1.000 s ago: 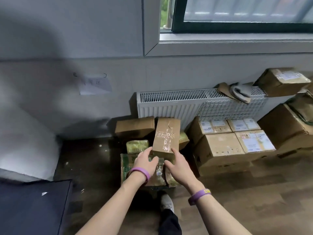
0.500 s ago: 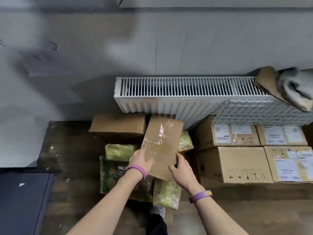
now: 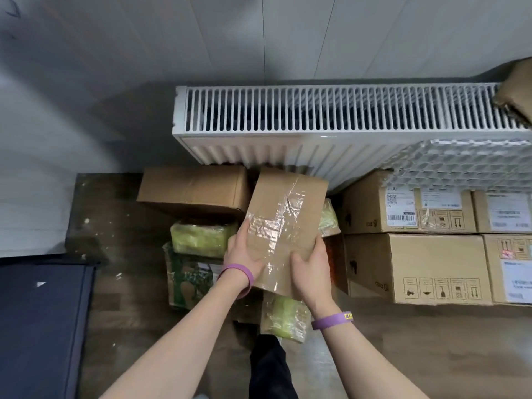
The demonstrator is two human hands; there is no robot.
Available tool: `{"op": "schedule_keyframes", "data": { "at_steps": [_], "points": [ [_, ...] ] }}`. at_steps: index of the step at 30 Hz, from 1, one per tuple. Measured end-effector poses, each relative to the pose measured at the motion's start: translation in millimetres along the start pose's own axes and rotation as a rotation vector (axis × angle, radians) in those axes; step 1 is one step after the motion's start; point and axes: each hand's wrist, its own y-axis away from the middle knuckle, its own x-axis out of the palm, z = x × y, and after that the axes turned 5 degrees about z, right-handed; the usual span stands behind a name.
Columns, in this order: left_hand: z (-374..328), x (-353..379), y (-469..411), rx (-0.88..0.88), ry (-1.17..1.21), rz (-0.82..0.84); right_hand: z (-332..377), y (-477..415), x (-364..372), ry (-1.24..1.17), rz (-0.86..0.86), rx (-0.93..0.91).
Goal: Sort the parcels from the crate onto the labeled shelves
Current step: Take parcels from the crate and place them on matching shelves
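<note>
Early stage: left grip [image 3: 243,254] and right grip [image 3: 309,272] clasp one taped box [image 3: 285,214]; pile [image 3: 201,240] on floor [image 3: 121,214] looks unsorted, no shelves in view.

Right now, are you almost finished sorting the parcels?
Not nearly. No shelf shows here, so nothing looks sorted yet. In hand: the left hand and right hand hold one taped brown parcel. Left: green-wrapped parcels and a plain brown box lie on the floor beneath.
</note>
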Motion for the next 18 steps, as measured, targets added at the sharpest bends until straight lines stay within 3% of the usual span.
{"op": "schedule_keyframes", "data": {
  "at_steps": [5,11,15,18],
  "points": [
    [-5,-10,42,0.010,0.098,-0.017,12,37,-17,-0.043,-0.129,0.019],
    [-15,-66,111,0.030,0.210,-0.095,67,88,-23,-0.034,-0.072,-0.219],
    [1,-120,165,0.075,0.404,-0.205,127,127,-2,-0.014,0.055,-0.442],
    [26,-157,209,0.097,0.545,-0.298,164,169,17,-0.032,0.240,-0.382]
  ]
}}
